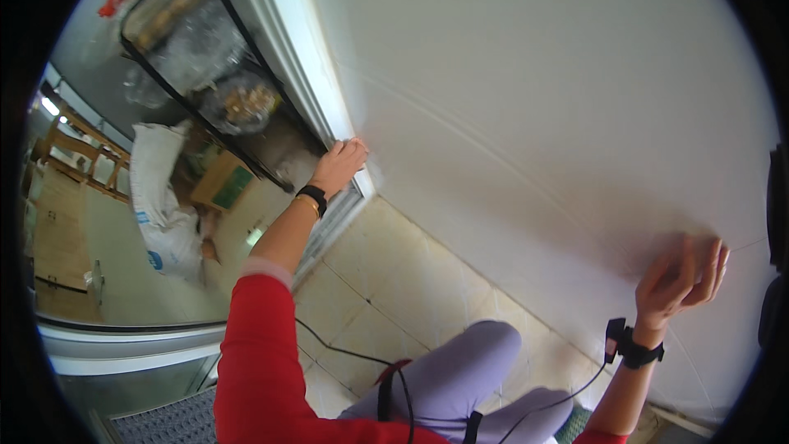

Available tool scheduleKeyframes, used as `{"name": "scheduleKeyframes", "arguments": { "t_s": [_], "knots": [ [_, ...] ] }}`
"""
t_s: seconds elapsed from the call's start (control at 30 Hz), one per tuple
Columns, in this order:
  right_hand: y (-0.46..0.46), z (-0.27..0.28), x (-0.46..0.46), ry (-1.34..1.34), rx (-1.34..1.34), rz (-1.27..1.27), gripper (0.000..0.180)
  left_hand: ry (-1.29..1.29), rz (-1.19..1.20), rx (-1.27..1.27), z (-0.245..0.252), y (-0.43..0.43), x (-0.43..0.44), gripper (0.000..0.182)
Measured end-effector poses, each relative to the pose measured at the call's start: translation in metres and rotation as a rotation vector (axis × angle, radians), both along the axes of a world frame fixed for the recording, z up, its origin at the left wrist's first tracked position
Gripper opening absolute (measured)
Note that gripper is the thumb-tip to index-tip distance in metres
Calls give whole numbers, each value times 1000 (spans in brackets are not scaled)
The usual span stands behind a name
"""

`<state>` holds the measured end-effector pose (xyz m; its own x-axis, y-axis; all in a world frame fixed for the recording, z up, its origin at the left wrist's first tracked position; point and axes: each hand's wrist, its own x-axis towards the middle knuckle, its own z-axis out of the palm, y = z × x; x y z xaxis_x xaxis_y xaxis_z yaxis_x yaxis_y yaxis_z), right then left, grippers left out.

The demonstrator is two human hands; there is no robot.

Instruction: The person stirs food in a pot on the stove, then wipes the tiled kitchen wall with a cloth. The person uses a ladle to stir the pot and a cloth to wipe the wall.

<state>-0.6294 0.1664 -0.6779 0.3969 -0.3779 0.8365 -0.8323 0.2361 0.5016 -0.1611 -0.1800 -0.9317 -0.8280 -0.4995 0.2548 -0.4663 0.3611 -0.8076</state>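
Note:
My left hand (341,163) rests on the white door frame (323,80), its fingers curled over the edge near the bottom corner; nothing is seen held in it. A black band and a thin bracelet circle that wrist. At the right, my right hand (681,280) is up against or close before the pale wall (524,86), fingers apart and slightly bent, with no object visible in it. Whether it touches the wall cannot be told. A black strap with a small device (615,340) and a cable is on the right wrist.
Through the doorway stand a black metal rack (166,83) with clear plastic bags, a white woven sack (157,197) and a cardboard box (223,180). Floor tiles (394,277) lie below, with a dark cable (345,351) hanging over them. A grey patterned mat (166,422) lies lower left.

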Motion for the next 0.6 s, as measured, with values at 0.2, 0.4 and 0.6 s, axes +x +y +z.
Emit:
{"name": "scheduleKeyframes", "arguments": {
  "t_s": [0.2,0.4,0.6],
  "knots": [
    [-1,1,10,-73,-13,-23,34,530,50,-327,296,-38,5,26],
    [0,1,9,-79,-19,-44,37,1311,-368,-606,493,-81,-13,52],
    [0,1,15,-101,-26,-25,37,1394,-76,-398,309,-62,-26,55]
  ]
}}
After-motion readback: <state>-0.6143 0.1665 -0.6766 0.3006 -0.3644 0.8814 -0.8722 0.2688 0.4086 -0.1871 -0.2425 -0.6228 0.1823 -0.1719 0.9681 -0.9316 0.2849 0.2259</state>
